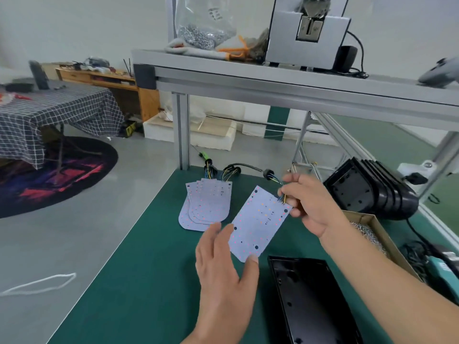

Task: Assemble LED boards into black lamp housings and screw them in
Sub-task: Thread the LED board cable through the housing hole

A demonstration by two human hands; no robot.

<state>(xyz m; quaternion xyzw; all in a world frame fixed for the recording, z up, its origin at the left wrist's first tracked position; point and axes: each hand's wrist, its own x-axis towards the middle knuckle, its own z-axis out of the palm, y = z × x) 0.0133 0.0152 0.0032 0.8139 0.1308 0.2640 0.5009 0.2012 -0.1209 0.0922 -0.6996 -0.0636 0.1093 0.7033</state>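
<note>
Green bench bears stacked LED boards, black housing, screw box

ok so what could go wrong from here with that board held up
1. The right hand pinches the wires at the top corner of the LED board; tugging there could strain their joints.
2. The left hand only props the lower edge with its thumb, so the board might slip and drop near the black housing.
</note>
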